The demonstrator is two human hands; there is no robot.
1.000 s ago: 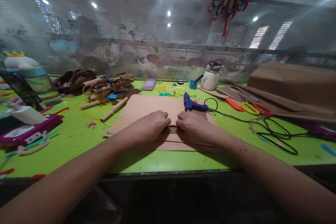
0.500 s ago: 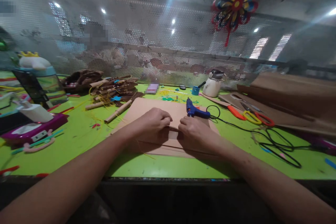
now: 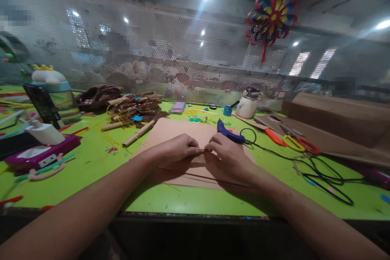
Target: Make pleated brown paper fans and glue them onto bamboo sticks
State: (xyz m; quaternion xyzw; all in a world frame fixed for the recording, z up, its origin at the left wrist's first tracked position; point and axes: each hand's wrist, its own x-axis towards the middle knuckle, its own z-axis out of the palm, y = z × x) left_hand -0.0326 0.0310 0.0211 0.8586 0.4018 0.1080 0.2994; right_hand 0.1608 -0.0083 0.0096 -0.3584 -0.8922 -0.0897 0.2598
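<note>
Several sheets of brown paper (image 3: 163, 130) lie stacked on the green table before me. My left hand (image 3: 178, 148) is closed above them, thumb and fingers pinching a thin brown paper edge. From the other side my right hand (image 3: 224, 152) pinches the same edge, its fingers bent. The fingertips of both hands nearly meet, and they hide most of the held part. A blue hot glue gun (image 3: 229, 132) lies just beyond my right hand, touching or very near its knuckles in this view.
Left of the sheets are a pile of rolled brown paper sticks (image 3: 134, 109) and a purple power strip (image 3: 45, 154). Scissors (image 3: 295, 142), an orange-handled cutter (image 3: 274, 137) and a looped black cord (image 3: 319, 170) lie to the right. A white jug (image 3: 247, 105) stands behind, near a perforated screen (image 3: 183, 48).
My hands have drawn closer together and the gap between the fingertips has narrowed. The right fingers have shifted left. The whole view has tipped slightly upward.
</note>
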